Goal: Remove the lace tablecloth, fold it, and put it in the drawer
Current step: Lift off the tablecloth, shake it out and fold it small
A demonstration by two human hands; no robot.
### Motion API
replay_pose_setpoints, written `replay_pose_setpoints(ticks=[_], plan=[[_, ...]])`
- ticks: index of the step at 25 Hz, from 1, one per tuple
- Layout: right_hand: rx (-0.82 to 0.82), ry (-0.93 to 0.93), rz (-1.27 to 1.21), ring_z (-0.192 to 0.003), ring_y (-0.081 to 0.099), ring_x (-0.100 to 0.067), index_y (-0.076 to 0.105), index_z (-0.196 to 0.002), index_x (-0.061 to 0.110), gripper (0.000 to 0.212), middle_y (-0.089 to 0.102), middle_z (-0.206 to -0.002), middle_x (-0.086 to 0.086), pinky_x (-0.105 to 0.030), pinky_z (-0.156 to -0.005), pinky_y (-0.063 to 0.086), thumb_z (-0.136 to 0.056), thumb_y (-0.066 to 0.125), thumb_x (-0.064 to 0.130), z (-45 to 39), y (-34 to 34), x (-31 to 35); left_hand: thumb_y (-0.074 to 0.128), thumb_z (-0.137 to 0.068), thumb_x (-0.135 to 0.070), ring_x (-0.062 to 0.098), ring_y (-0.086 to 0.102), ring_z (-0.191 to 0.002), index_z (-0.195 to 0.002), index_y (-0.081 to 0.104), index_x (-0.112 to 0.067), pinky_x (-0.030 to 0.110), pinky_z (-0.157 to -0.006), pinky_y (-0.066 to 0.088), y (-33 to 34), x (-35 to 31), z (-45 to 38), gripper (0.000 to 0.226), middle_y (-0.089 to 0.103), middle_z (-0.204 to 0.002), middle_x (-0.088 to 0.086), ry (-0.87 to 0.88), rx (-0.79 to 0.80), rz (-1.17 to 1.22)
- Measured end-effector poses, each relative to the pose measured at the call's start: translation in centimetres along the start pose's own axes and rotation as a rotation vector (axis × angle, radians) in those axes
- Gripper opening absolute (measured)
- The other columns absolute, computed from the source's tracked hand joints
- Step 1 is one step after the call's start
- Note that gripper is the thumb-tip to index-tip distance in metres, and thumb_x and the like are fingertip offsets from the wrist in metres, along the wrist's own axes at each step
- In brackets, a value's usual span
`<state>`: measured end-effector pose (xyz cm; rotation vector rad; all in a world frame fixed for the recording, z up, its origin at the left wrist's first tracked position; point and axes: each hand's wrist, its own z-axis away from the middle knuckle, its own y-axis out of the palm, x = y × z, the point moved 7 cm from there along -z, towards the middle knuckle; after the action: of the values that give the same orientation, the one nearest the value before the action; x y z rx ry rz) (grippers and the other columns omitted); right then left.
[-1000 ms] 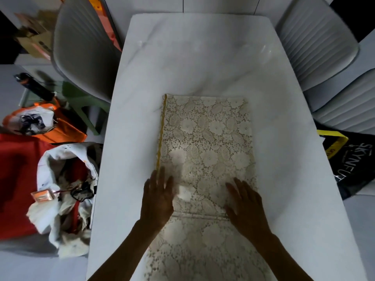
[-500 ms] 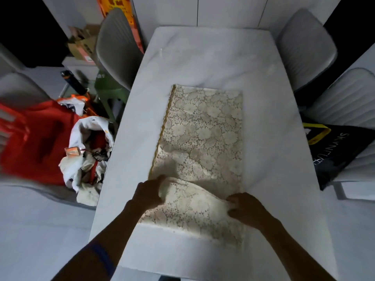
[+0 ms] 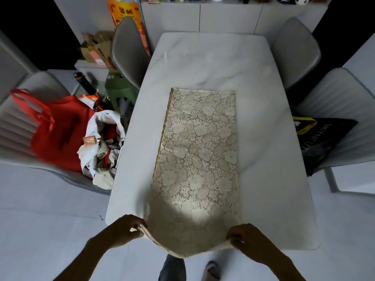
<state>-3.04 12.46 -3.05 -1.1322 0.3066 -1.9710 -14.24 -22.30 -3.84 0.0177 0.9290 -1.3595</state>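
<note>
The cream lace tablecloth [image 3: 197,157], folded into a long strip with a gold edge on its left side, lies lengthwise on the white marble table [image 3: 267,151]. Its near end hangs a little past the table's front edge. My left hand [image 3: 125,230] pinches the near left corner and my right hand [image 3: 246,238] pinches the near right corner, both held just off the table edge. No drawer is in view.
Grey chairs [image 3: 129,55] stand around the table. On the left a chair holds a red bag [image 3: 58,128] and a heap of white cloth [image 3: 101,145]. A black bag [image 3: 322,138] rests on a chair at the right. White cabinets [image 3: 203,17] line the far wall.
Both hands pressed flat on the lace, then gathered its near part, and now grip the near corners pulled back past the table edge. The view has drawn back and up.
</note>
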Motion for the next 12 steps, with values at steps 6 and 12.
replay_pose_setpoints(ticks=[6,12], plan=[[-0.561,0.1,-0.413,-0.077,0.066,-0.005,0.073,-0.093,0.023,0.018,0.074,-0.085,0.007,-0.008,-0.068,0.049,-0.08,0.076,0.01,-5.5,-10.3,-1.7,0.063,-0.09,-0.002,0.017,0.063,-0.084,-0.099,0.074,-0.006,0.027,-0.076,0.05,-8.1,-1.0,-5.4,0.015,0.075,-0.09,0.006,0.006,-0.319,0.764],[-0.592,0.554,-0.641,-0.068,0.059,-0.022,0.068,-0.096,0.0,0.017,0.07,-0.091,-0.021,-0.028,-0.063,0.046,-0.083,0.071,0.011,-14.9,-11.2,-8.2,0.064,-0.093,-0.022,0.013,0.045,-0.054,-0.073,0.062,-0.017,0.024,-0.048,0.036,-10.2,-0.9,-16.6,0.02,0.056,-0.062,-0.003,-0.202,-0.432,0.576]])
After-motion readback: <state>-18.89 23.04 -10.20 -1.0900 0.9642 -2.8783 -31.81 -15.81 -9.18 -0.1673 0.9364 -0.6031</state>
